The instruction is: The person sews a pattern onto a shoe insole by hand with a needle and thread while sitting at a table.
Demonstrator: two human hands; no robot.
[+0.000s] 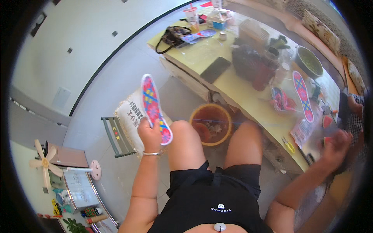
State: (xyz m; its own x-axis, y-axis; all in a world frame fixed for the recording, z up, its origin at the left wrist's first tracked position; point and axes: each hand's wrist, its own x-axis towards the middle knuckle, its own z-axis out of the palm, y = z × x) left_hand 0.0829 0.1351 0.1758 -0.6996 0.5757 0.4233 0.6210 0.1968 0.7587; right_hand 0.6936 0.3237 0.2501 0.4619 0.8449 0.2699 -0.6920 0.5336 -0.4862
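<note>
My left hand (pixel 150 135) grips an embroidered insole (pixel 151 99), pink and red with blue and yellow patterns and a white edge. It is held upright above my left thigh. A thin, faint thread (pixel 180 120) runs from the insole toward the right. Stretched far out to the right, past the table's near edge, is my right hand (pixel 337 146). Its fingers are pinched together and slightly blurred; what they hold is too small to make out. A matching insole (pixel 303 95) lies on the table (pixel 248 105) at the right.
A yellow-rimmed bin (pixel 193 134) stands between my knees. Yellow scissors (pixel 288 145), a dark phone (pixel 215 70), a green bowl (pixel 309 61), a handbag (pixel 173 37) and another insole (pixel 199 35) are on the table. A folding stool (pixel 116 138) with a white sack (pixel 132 112) is left. Another person sits far right.
</note>
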